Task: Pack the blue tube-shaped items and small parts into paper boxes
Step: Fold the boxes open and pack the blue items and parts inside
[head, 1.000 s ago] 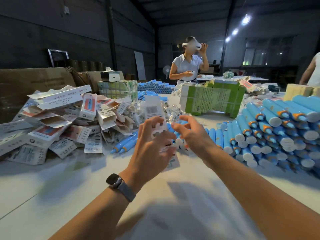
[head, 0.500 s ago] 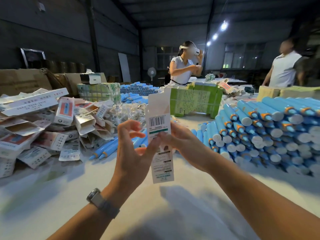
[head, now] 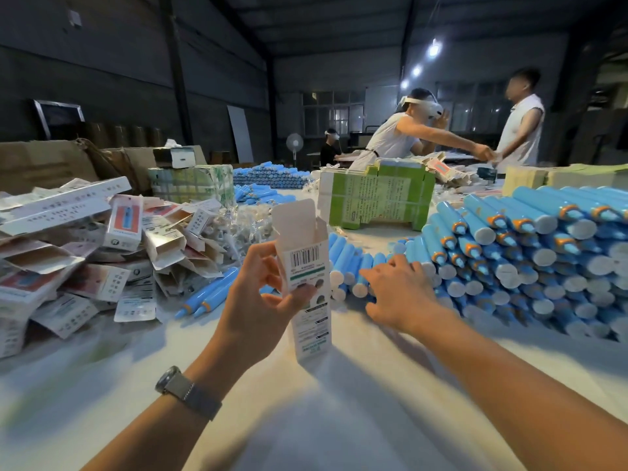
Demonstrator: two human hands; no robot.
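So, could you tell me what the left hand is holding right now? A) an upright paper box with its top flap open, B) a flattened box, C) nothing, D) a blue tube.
A: the left hand grips an upright paper box with its top flap open, while the right hand reaches to the blue tubes.

Upright white paper box (top flap open), beside stacked blue tubes on table
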